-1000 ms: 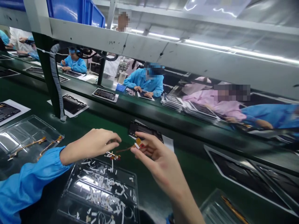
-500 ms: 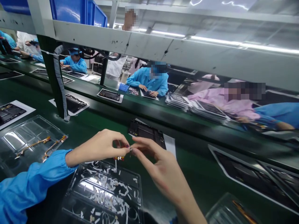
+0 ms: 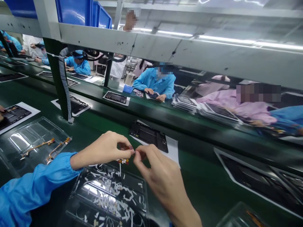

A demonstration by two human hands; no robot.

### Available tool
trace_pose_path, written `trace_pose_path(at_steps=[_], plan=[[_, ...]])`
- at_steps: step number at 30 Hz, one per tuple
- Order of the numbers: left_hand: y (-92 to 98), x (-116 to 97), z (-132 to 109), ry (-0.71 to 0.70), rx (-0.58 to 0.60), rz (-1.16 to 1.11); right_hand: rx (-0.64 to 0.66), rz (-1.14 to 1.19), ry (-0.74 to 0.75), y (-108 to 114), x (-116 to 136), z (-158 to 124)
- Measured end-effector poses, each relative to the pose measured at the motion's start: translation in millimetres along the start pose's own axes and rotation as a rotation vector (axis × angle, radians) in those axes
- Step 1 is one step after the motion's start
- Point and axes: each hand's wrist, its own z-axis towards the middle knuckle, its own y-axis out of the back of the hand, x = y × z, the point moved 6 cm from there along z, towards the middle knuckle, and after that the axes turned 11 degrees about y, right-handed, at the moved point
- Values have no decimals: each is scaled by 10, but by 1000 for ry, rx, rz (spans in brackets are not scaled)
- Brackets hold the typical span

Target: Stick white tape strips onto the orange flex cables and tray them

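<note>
My left hand (image 3: 104, 149), in a blue sleeve, pinches thumb and forefinger together above the tray. Just under its thumb shows the orange and yellow end of a small flex cable (image 3: 123, 161); most of it is hidden by the hand. Fingertip to fingertip with it, my right hand (image 3: 161, 170) is closed in a pinch on something too small to make out. Below them lies a clear plastic tray (image 3: 71, 192) strewn with white scraps of film (image 3: 111, 197). Behind the hands, a black tablet housing (image 3: 149, 135) rests on a white sheet (image 3: 174, 148).
Another clear tray (image 3: 26, 138) at the left holds orange flex cables (image 3: 59, 148). More tablet housings (image 3: 251, 176) lie at right and along the green bench (image 3: 104, 121). A post (image 3: 56, 78) and white beam (image 3: 151, 47) stand ahead. Co-workers sit across the line.
My right hand's fingers have curled in and closed to a tighter pinch against the left fingertips. A co-worker's fingers have appeared at the left edge. The view has shifted slightly.
</note>
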Motion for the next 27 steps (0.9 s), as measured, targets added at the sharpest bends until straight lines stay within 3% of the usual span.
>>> trace_pose_path(at_steps=[6,12,18,27], plan=[[-29,44,28,72,72,-148,-71,-228,65,6,121,42],[44,107,112,70,-58,-141,-52,-73,32,-20,96,47],[44,113,126,34,32,-239,-2,29,-19,-19,19,33],[55,111,87,58,-5,-318,-13,-5,23,-73,42,45]])
